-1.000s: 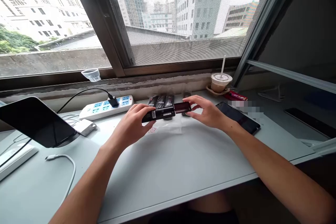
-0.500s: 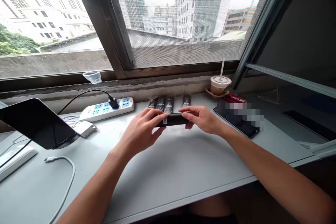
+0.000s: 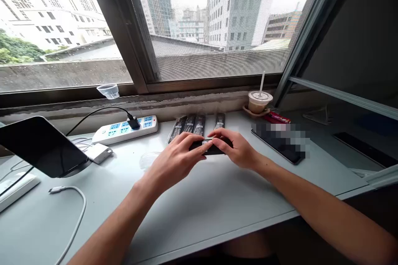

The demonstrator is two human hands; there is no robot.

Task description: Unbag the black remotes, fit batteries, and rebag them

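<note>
A black oblong item with a small white label [image 3: 215,150] lies between my two hands, low over the desk. Its exact kind does not show. My left hand [image 3: 175,159] is closed over its left end, with the fingers reaching across the top near the label. At the other end, my right hand [image 3: 239,152] grips it with thumb and fingers bent, the fingertips close to those of the left. Just beyond are black items in clear wrappers [image 3: 199,124], several in a row, with one wrapped black item [image 3: 219,120] standing a little apart to the right.
On the left are a tablet [image 3: 43,147], a power strip [image 3: 124,129], a white charger [image 3: 99,153] and a white cable [image 3: 81,211]. A clear plastic piece [image 3: 148,160] lies beside my left hand. At right are a drink cup [image 3: 259,102], a red packet [image 3: 280,117] and a phone [image 3: 280,145].
The black item has moved slightly right and lower, nearer the desk. My left fingers have shifted across its top, and my hands are closer together. The clear plastic piece now shows.
</note>
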